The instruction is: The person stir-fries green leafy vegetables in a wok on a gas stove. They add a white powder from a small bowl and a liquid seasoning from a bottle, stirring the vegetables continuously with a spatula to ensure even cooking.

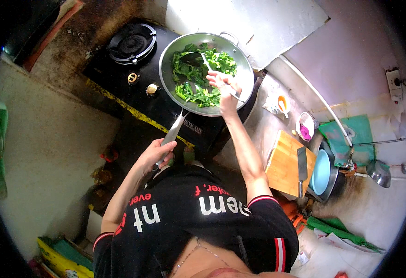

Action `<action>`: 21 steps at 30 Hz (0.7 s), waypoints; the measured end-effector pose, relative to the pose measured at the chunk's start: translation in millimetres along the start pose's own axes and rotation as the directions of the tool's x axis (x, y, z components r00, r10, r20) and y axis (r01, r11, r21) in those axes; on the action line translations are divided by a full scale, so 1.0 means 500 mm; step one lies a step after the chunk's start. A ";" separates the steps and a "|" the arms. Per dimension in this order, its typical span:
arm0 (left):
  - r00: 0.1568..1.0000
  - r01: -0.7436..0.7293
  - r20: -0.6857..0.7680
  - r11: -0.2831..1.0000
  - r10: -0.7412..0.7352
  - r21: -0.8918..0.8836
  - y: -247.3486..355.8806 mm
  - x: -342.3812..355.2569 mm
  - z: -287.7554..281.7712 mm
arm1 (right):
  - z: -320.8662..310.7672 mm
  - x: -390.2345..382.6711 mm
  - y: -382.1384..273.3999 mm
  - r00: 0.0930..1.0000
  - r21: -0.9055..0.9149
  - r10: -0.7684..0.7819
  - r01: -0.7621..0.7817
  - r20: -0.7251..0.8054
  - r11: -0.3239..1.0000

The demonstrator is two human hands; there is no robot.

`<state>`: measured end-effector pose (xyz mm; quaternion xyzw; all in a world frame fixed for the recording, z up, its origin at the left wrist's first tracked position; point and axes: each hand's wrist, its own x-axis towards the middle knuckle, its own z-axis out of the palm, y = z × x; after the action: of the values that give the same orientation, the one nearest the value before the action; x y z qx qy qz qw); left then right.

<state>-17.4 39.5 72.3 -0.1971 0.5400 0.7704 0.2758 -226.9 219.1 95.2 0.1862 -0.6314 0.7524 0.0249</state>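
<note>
A wide steel frying pan [245, 74] sits over the right side of a black gas stove. Chopped leafy greens [187, 74] are spread across its bottom, looking bright green and partly wilted. My left hand [159, 152] is wrapped round the pan's long metal handle [174, 127], on the side near my body. Above the pan's right part, my right hand [224, 88] grips a metal spatula [206, 61]. The spatula's broad dark head rests among the greens at the upper left; its thin handle end sticks out past my fingers toward the pan's right rim.
Left of the pan is a bare burner [132, 43], with two stove knobs [152, 89] below it. On the right counter lie a small bowl with a white spoon [284, 105], a cutting board [281, 167] carrying a cleaver [302, 164], and a blue basin [321, 172]. A white panel [240, 18] stands behind.
</note>
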 end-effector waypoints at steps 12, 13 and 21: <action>1.000 0.004 0.023 0.999 -0.003 -0.045 -0.003 0.002 -0.001 | -0.183 -0.056 -0.276 0.902 -0.286 0.332 -0.253 0.275 0.924; 1.000 0.008 0.015 0.999 -0.007 -0.040 -0.003 0.002 0.000 | -0.184 -0.063 -0.264 0.891 -0.260 0.364 -0.297 0.270 0.919; 1.000 0.001 -0.003 1.000 -0.001 -0.013 -0.007 0.002 -0.005 | -0.002 -0.018 -0.033 0.987 0.048 0.080 -0.087 0.137 0.995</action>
<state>-15.7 38.0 68.4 -0.2002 0.5354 0.7733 0.2742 -214.5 225.3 107.6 0.2105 -0.6183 0.7553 -0.0543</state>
